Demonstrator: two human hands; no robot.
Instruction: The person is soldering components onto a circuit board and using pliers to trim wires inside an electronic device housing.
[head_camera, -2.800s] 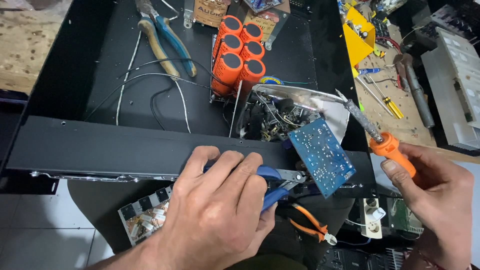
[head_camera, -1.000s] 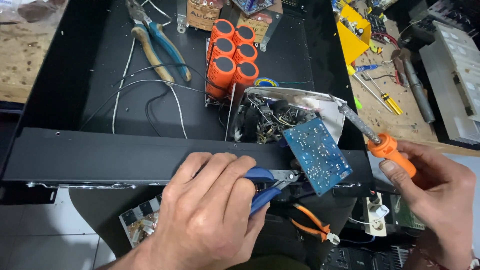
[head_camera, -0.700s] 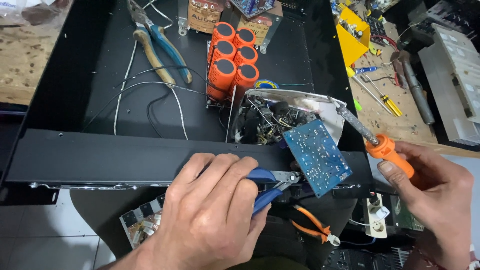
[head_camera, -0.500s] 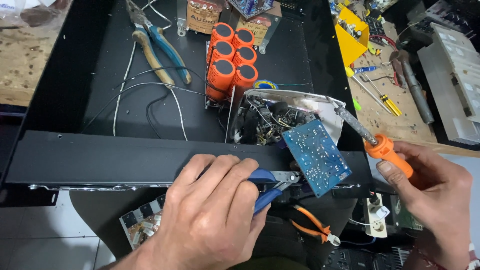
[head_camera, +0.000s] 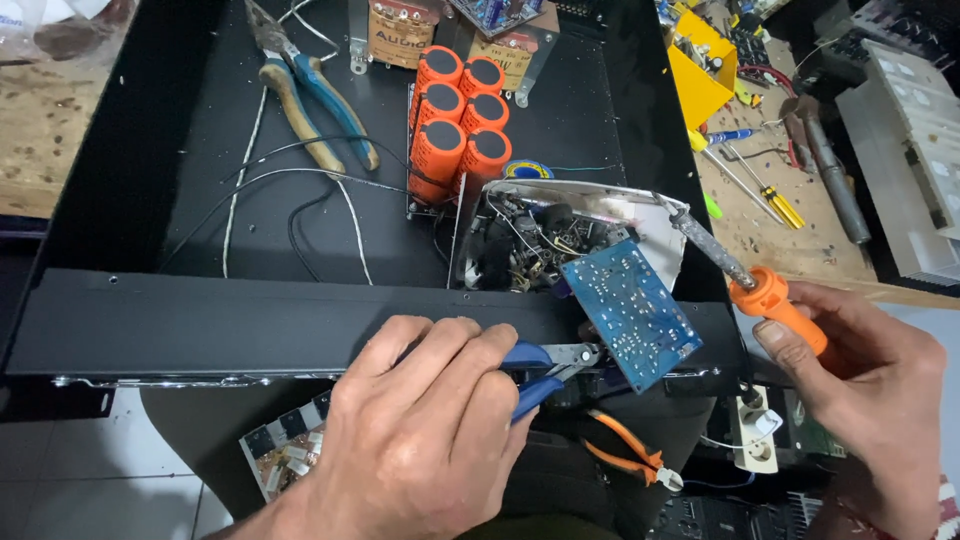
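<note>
Left hand (head_camera: 420, 430) wrapped tight around blue-handled pliers (head_camera: 545, 375), knuckles up, resting on the front rail of the black chassis (head_camera: 200, 325). Plier nose clamps the lower edge of the blue circuit board (head_camera: 630, 315), board tilted just right of that grip. Right hand (head_camera: 870, 385) closed on the orange handle of a soldering iron (head_camera: 760, 295); tip sits up-left of the hand, near the board's top edge, contact unclear. Orange cutters (head_camera: 625, 450) lie below the pliers. Orange capacitors (head_camera: 460, 115) well beyond the board.
</note>
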